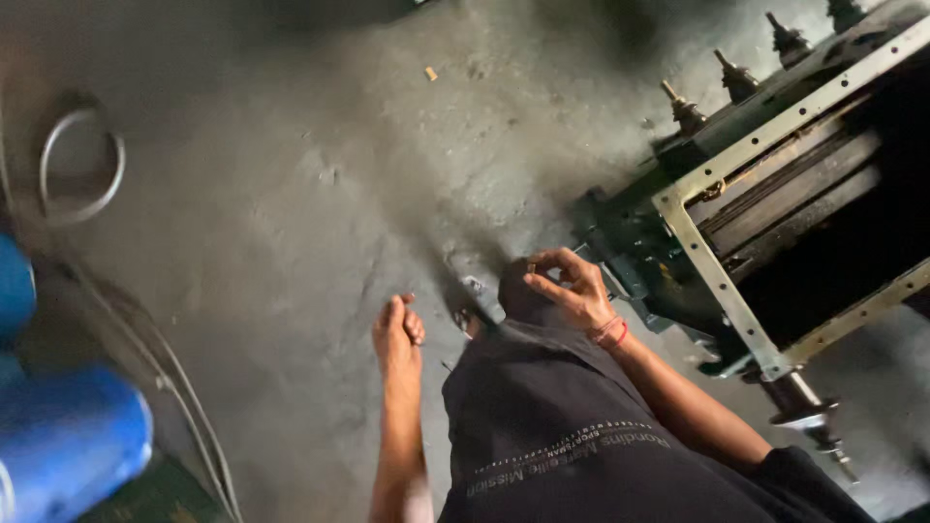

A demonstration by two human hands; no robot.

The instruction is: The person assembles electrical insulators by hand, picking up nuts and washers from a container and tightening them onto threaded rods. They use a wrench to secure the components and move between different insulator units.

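Far out past your hands on the left, a grey ring of hose (81, 167) lies on the stained concrete floor (291, 223). Nearer you on that side, blue drums (68, 441) with thin cables (184, 407) running beside them. Well beyond your hands, a small tan scrap (430, 74) sits alone on the floor.

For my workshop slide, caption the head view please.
Right hand rests on a dark-clothed knee, left hand hangs open, beside a metal-framed machine.
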